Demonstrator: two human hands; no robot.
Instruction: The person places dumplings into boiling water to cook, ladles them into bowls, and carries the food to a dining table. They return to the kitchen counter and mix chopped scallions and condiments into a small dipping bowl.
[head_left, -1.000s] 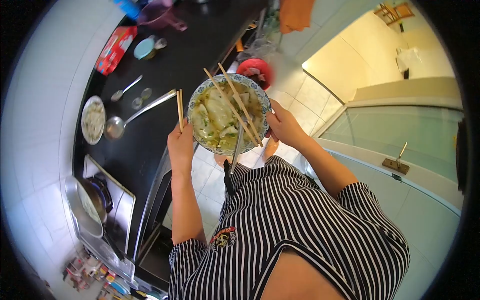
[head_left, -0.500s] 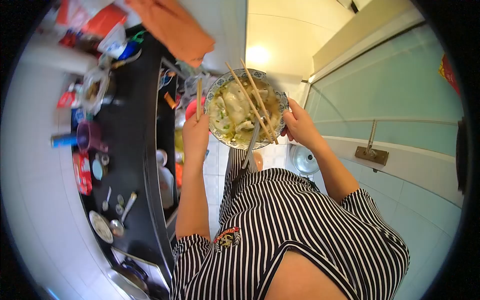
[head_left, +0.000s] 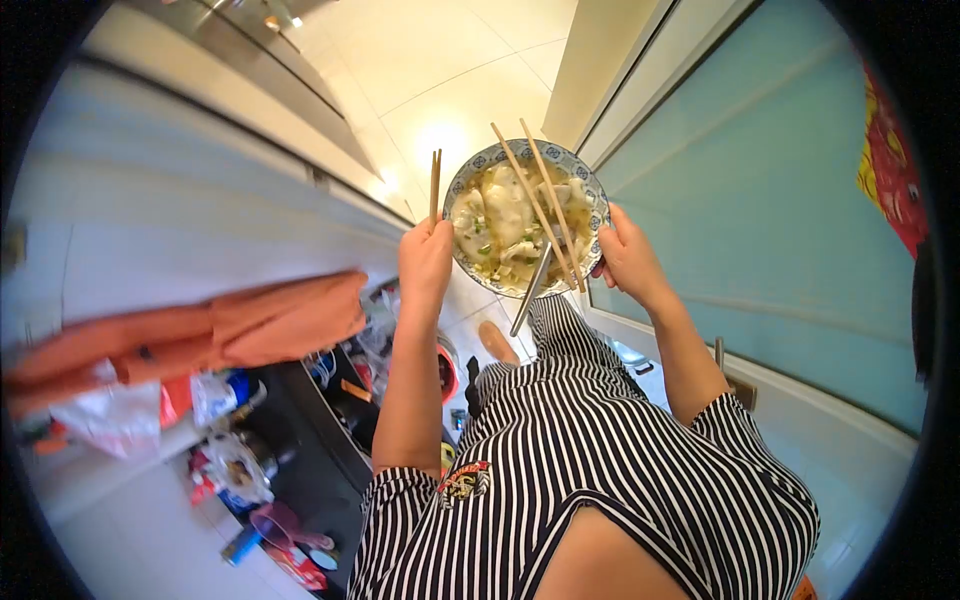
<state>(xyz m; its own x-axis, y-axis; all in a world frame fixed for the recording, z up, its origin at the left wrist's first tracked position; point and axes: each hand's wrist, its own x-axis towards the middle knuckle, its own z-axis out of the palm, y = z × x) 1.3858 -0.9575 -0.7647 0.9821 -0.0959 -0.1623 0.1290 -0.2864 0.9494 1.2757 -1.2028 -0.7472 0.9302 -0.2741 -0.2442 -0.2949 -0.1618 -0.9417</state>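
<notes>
Between my hands is a blue-and-white patterned bowl [head_left: 480, 165] of dumplings in broth [head_left: 508, 205] with green bits. My left hand [head_left: 426, 262] grips its left rim and also holds an upright pair of chopsticks [head_left: 435, 187]. On the right side, my right hand [head_left: 630, 258] is closed on the rim, its fingertips partly hidden under the bowl. Another pair of chopsticks [head_left: 540, 205] lies across the bowl's top. A metal spoon handle [head_left: 531, 291] sticks out over the near rim.
A doorway with a pale floor [head_left: 440, 90] lies ahead. A glass door [head_left: 740, 210] stands at the right. An orange cloth [head_left: 270, 322] hangs at the left, above a black counter [head_left: 315, 470] with a purple dipper [head_left: 275, 522]. A red basin [head_left: 447, 370] is low beside my left forearm.
The view has turned toward the doorway, and the counter has shifted to the lower left. Both hands still hold the bowl, which sits further right in view.
</notes>
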